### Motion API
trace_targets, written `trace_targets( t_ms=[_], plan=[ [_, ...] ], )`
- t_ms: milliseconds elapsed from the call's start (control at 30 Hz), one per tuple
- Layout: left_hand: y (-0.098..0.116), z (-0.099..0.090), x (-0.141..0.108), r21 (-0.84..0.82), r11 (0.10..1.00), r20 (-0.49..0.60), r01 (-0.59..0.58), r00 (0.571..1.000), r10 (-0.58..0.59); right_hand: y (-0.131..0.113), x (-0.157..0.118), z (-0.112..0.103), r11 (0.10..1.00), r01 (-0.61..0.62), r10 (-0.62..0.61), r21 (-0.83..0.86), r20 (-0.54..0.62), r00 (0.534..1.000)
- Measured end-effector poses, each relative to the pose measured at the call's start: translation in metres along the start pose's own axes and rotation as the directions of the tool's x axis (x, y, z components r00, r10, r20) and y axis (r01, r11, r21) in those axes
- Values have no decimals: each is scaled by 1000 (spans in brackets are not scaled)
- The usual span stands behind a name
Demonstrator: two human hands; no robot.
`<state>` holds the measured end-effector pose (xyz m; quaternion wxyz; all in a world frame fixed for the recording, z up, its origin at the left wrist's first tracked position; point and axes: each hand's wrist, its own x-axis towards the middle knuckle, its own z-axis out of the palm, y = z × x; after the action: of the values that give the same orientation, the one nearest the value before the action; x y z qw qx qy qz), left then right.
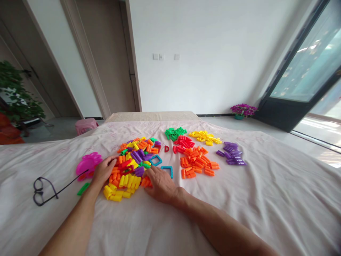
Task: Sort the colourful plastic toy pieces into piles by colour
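Note:
A mixed heap of short plastic building pieces (137, 155) in orange, yellow, purple, green and red lies on the cloth in front of me. At its left edge rests my left hand (104, 170), fingers stretched out against orange pieces, with nothing visible in its grasp. My right hand (161, 183) is at the heap's near right side, fingers curled down and closed on orange building pieces (146, 182); its fingertips are partly hidden. Yellow pieces (130, 181) lie between both hands. Two blue square frames (167, 171) and a red D-shaped piece (166, 149) are just beyond the right hand.
Separate piles of green (176, 133), red (184, 142), yellow (205, 137), orange (195, 160) and purple pieces (232, 153) sit to the right. Leftward are a pink dish (87, 163), a green piece (83, 188) and eyeglasses (39, 192). The cloth (253, 213) is wrinkled.

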<state>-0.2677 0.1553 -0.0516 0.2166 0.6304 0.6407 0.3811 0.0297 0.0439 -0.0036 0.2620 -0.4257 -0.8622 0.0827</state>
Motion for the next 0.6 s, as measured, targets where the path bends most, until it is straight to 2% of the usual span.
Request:
trace_targets(
  t_ms=[100, 200, 400, 500, 600],
  plan=[
    [-1, 1, 1, 7, 1000, -1, 9, 1000, -9, 17, 3, -16, 998, -59, 59, 4, -22, 998],
    [0, 1, 1, 2, 1000, -5, 22, 1000, -22, 42, 9, -40, 984, -179, 176, -25, -87, 980],
    [0, 1, 2, 9, 1000, 3, 28, 1000, -28, 99, 6, -90, 879, -459, 424, -127, -228, 876],
    [1, 2, 3, 6, 1000, 14, 30, 999, -30, 119, -4, -103, 801, -540, 492, -257, -232, 839],
    [2, 2, 3, 13, 1000, -1, 28, 1000, -28, 131, -11, -106, 757, -560, 515, -337, -219, 829]
  ],
)
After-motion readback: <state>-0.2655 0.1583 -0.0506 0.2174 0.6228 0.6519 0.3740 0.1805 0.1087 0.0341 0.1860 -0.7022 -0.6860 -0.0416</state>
